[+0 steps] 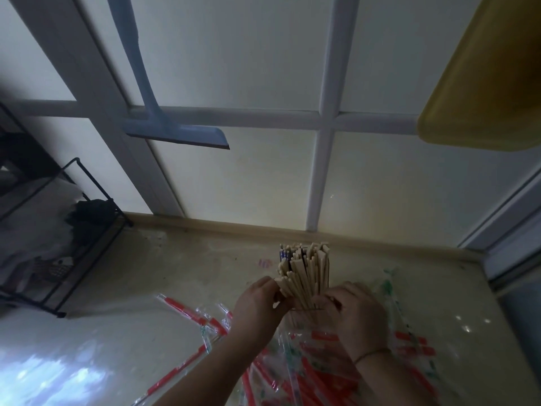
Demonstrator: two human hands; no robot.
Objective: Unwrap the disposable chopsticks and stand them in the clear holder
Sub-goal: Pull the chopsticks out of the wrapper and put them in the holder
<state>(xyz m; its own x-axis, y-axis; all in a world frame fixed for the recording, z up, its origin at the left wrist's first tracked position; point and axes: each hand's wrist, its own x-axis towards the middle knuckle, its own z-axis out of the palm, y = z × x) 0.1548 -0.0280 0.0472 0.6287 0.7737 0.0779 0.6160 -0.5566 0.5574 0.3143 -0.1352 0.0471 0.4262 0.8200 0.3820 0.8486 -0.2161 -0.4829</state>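
A thick bundle of bare wooden chopsticks [304, 268] stands upright in the clear holder [304, 316], whose rim shows between my hands. My left hand [260, 306] grips the lower left side of the bundle, fingers curled round the sticks. My right hand [355, 310] holds the right side of the bundle at the holder's rim, fingers curled. Both hands hide most of the holder. Wrapped chopsticks and loose red-and-clear wrappers [310, 373] lie in a heap on the counter below my wrists.
The pale counter [175, 273] ends at a window wall behind the bundle. A black wire rack [73, 230] stands at the left. A blue squeegee [175, 133] hangs on the window and a yellow tub [483, 83] sits at upper right.
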